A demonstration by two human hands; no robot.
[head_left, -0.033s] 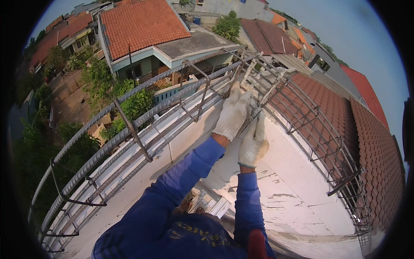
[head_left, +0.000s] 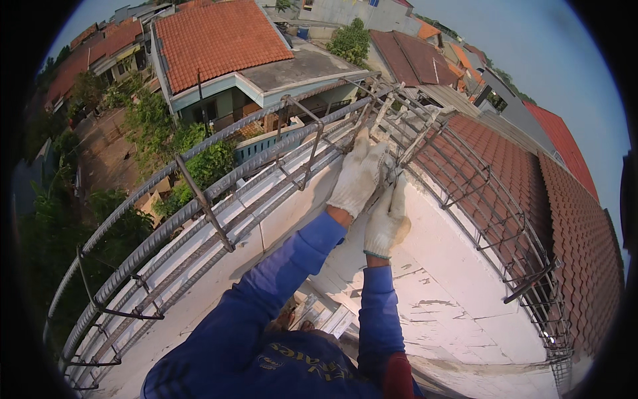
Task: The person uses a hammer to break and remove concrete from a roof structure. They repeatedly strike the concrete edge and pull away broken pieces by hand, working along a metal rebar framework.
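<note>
Both my hands wear white work gloves, with blue sleeves behind them. They reach up to the corner where two long rebar cages meet on top of a white concrete wall (head_left: 465, 312). My left hand (head_left: 359, 174) lies against the bars of the left rebar cage (head_left: 199, 206) near that corner, fingers wrapped on a bar. Just below and beside it, my right hand (head_left: 387, 219) has its fingertips at the same joint. Whether it grips a bar or a small tie is hidden. The right rebar cage (head_left: 492, 199) runs away to the lower right.
I stand high up, with a drop beyond both cages. Orange tiled roofs (head_left: 219, 40) and trees (head_left: 166, 139) lie below on the left, and a red tiled roof (head_left: 571, 226) adjoins the right cage. A ladder-like frame (head_left: 325, 316) shows below my arms.
</note>
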